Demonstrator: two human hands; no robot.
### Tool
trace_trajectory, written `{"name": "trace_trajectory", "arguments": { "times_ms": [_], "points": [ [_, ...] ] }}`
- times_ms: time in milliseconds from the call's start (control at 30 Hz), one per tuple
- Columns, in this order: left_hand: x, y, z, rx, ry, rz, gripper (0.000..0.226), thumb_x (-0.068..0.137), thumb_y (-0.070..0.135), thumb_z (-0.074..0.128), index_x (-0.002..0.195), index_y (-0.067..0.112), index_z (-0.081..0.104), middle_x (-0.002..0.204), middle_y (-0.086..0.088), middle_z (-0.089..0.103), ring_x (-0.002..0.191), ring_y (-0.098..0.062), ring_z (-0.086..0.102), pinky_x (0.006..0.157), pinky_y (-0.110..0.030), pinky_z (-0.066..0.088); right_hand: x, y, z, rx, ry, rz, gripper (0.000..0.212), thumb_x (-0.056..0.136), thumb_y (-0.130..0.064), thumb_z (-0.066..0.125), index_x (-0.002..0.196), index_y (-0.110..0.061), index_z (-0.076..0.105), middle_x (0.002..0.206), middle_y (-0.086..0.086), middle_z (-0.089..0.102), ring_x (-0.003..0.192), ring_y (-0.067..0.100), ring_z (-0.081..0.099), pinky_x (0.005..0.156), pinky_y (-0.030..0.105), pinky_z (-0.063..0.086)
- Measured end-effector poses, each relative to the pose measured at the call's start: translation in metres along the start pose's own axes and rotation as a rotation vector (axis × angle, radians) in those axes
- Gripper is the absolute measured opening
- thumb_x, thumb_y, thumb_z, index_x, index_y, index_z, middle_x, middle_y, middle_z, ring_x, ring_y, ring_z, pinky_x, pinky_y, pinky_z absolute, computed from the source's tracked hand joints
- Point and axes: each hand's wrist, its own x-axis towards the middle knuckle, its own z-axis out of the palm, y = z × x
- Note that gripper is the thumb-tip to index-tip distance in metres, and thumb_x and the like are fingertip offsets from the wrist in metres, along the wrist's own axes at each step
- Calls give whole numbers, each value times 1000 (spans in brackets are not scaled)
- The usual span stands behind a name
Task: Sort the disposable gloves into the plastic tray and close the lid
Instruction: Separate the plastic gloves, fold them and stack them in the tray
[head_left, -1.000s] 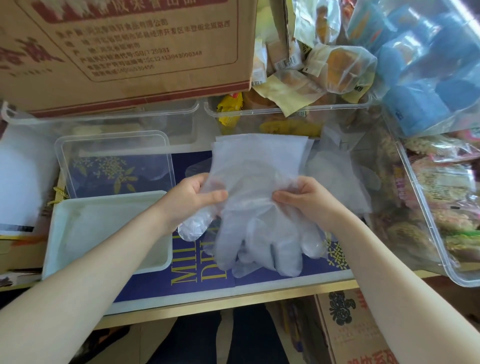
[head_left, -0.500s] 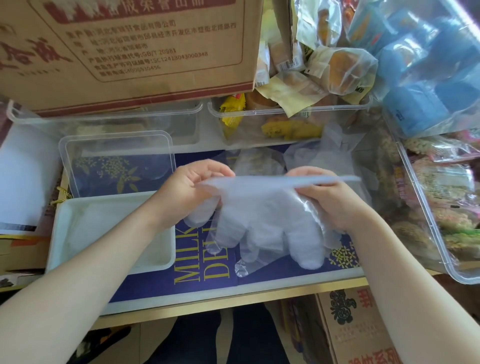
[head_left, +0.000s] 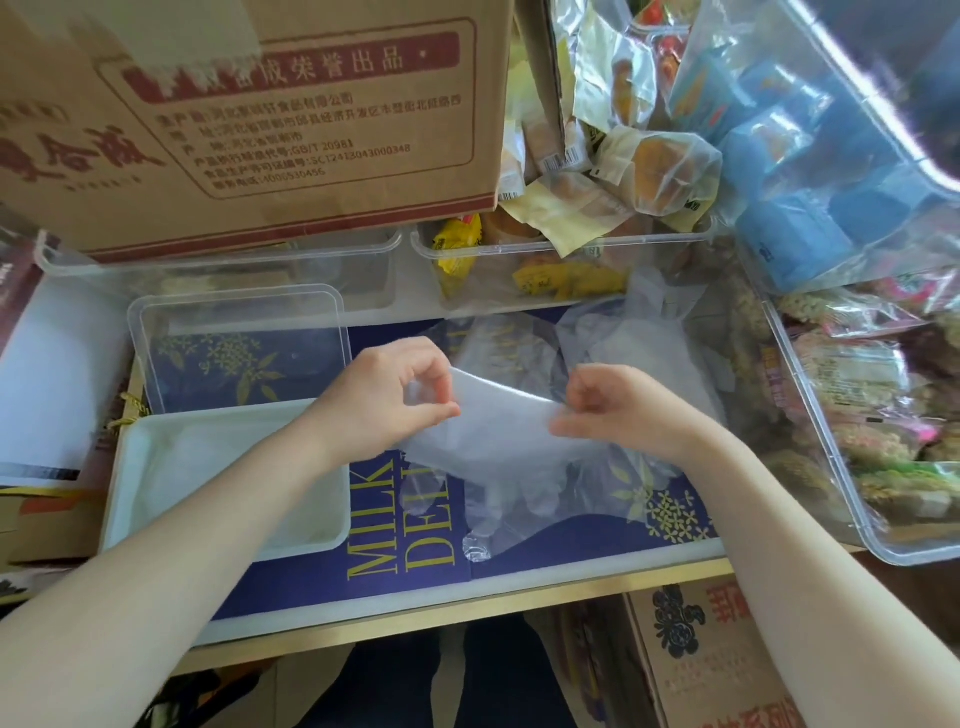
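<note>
Both hands hold a stack of clear disposable gloves (head_left: 498, 431) over the blue box top, folded over at the cuff end with the glove fingers hanging toward me. My left hand (head_left: 389, 395) pinches the left edge of the fold. My right hand (head_left: 618, 410) pinches the right edge. The white plastic tray (head_left: 130, 457) lies at the left, under my left forearm, with some pale plastic inside. Its clear lid (head_left: 236, 304) lies flat just behind the tray. More loose gloves (head_left: 639, 343) lie crumpled behind my hands.
A large cardboard box (head_left: 260, 119) stands at the back over clear bins (head_left: 395, 249). A clear bin of wrapped snacks (head_left: 810, 415) fills the right side. Bagged pastries (head_left: 649, 171) and blue packs (head_left: 831, 171) pile at the back right. The blue box top (head_left: 571, 545) is the work surface.
The gloves, held up spread open a second ago, have been folded over at the cuff end and lowered toward the blue box top. Both hands have closed in on the fold.
</note>
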Motion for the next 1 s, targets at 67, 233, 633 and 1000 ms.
{"name": "trace_trajectory", "arguments": {
  "times_ms": [67, 233, 633, 1000],
  "points": [
    [0, 1, 1, 11, -18, 50, 34, 78, 9, 73, 68, 33, 52, 81, 4, 58, 80, -12, 54, 76, -25, 42, 2, -11, 6, 58, -38, -28, 29, 77, -26, 75, 94, -18, 54, 78, -9, 64, 68, 9, 58, 68, 24, 46],
    [2, 6, 1, -64, -46, 90, 14, 78, 15, 63, 74, 28, 57, 83, 5, 56, 82, -8, 53, 76, -17, 40, 14, -39, 28, 28, -18, -166, 13, 84, -21, 68, 75, -20, 60, 65, -8, 53, 59, 6, 44, 58, 24, 37],
    [-29, -12, 35, 446, 324, 250, 48, 94, 19, 42, 139, 9, 31, 149, -15, 23, 138, -29, 24, 115, -38, 21, 29, -55, 54, -79, 298, -136, 45, 89, -17, 58, 56, -24, 29, 49, -6, 33, 49, 12, 30, 52, 34, 24],
    [-25, -14, 14, -494, 95, -193, 52, 80, 67, 49, 125, 41, 48, 116, 21, 61, 108, 1, 58, 89, -20, 47, 28, -84, 58, 4, 95, -349, 40, 92, -16, 58, 60, -21, 35, 56, -8, 27, 54, 9, 26, 49, 23, 20]
  ]
}}
